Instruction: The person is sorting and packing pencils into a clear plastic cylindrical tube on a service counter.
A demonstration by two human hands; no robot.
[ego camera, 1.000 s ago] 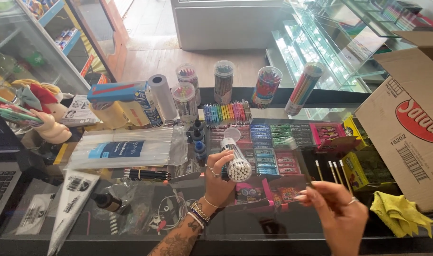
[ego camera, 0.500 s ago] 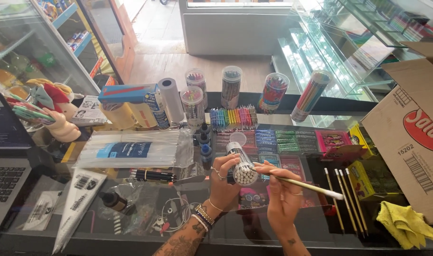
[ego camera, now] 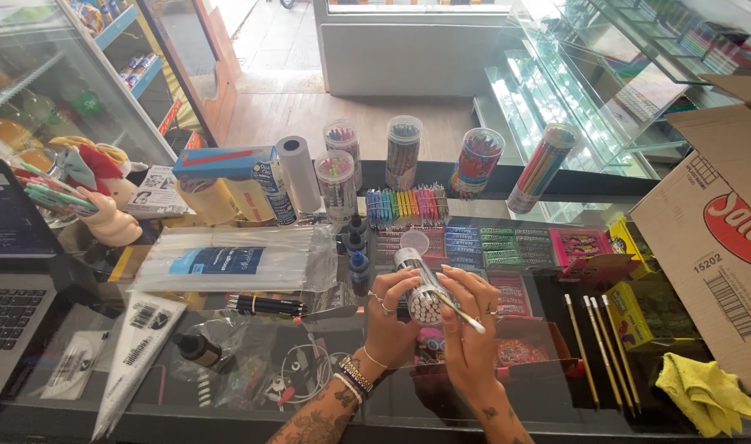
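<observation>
Fingers of the left hand wrap a clear tube of pencils, tilted above the middle of the glass counter. Right hand pinches one pencil at the tube's open end. Three loose pencils lie at 3 o'clock.

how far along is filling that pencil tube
Done: the clear tube in the left hand already looks packed with pencils. In hand: the right hand is pushing one pencil into its open end. Left: four loose pencils on the glass counter.
</observation>
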